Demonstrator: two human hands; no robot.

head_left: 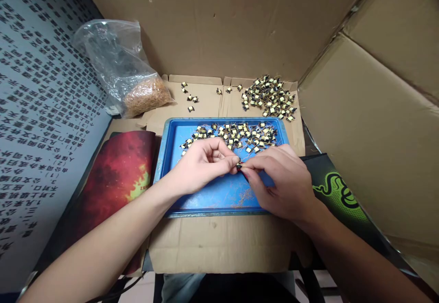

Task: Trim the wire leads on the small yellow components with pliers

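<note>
Over the blue tray (212, 198) my two hands meet at one small coil (239, 166), a black part with yellow wrapping, mostly covered by fingertips. Thumb and forefinger of my left hand (211, 163) pinch it from the left. The fingers of my right hand (279, 179) are closed at its right side, with a thin dark red item (245, 174) showing under them; I cannot make out its kind. Behind my hands, a heap of similar yellow-and-black coils (236, 134) with thin wire ends lies along the tray's far half.
Another coil pile (269, 97) lies on cardboard at the back right, with several loose coils (191, 98) left of it. A clear plastic bag (137, 88) of copper-coloured wire scraps stands back left. Cardboard walls (219, 29) enclose the space. Mats (113, 170) flank the tray.
</note>
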